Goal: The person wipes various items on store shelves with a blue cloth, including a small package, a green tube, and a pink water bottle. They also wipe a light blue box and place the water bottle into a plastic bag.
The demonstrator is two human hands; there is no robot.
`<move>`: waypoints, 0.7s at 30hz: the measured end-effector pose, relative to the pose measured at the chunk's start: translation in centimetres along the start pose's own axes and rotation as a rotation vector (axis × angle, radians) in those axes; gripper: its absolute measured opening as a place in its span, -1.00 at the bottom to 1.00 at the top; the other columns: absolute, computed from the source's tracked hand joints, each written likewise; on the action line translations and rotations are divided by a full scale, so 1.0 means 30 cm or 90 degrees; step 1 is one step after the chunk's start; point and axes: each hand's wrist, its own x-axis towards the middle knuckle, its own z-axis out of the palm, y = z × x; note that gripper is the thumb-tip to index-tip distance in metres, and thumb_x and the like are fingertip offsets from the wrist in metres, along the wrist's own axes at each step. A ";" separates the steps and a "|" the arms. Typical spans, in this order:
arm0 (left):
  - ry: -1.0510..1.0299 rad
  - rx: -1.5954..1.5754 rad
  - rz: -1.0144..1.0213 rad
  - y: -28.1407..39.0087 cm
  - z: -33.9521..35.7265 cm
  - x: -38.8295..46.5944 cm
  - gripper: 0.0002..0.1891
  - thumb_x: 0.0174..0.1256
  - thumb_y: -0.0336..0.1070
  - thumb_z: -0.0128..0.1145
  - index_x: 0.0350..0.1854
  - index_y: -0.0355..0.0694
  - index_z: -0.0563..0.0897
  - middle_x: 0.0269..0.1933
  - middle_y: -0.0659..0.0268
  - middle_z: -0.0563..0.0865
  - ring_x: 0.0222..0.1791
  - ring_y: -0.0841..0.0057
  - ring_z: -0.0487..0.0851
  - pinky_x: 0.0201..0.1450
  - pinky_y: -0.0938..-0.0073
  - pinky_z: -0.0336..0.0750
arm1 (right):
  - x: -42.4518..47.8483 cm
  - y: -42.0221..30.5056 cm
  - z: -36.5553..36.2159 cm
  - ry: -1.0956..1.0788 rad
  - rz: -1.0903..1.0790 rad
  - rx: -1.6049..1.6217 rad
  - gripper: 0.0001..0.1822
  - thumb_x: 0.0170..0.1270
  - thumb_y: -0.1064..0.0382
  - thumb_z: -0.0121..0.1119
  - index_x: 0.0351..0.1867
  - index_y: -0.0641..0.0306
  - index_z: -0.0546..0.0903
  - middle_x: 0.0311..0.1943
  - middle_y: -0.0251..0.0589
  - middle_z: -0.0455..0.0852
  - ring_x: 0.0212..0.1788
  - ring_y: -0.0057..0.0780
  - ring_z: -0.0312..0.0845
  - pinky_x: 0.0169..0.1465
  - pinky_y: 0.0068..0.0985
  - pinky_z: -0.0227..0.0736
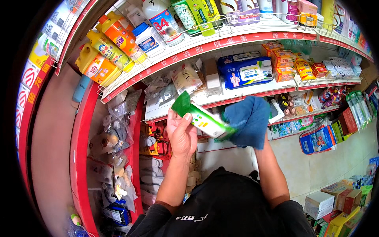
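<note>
My left hand (182, 131) grips one end of a green and white plastic packet (207, 120), its thumb on the near face. A blue cloth (248, 121) covers my right hand (262, 142), whose fingers are hidden beneath it. The cloth meets the packet's right end, which looks blurred. Both hands are in front of the middle shelf. On that shelf, beyond the packet, lie a large blue pack of wipes (245, 71), a clear bag with pale contents (186, 77) and a white box (213, 83).
Bottles, among them a white one with a blue and red label (162, 22), stand behind wire rails on the upper shelf (207, 44). Bagged goods hang at the left beside a red post (78, 166). Cartons (319, 204) stand on the floor at lower right.
</note>
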 end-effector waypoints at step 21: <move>-0.007 0.320 0.134 -0.056 0.043 0.154 -0.76 0.81 -0.11 -0.11 0.08 -0.16 0.53 -0.19 0.48 0.61 -0.25 0.81 0.52 -0.19 0.67 0.46 | -0.081 -0.118 0.270 -0.120 -0.029 -0.018 -0.36 0.68 0.14 -0.10 0.59 0.56 0.18 0.37 0.48 0.49 0.46 0.30 0.42 0.51 -0.14 0.28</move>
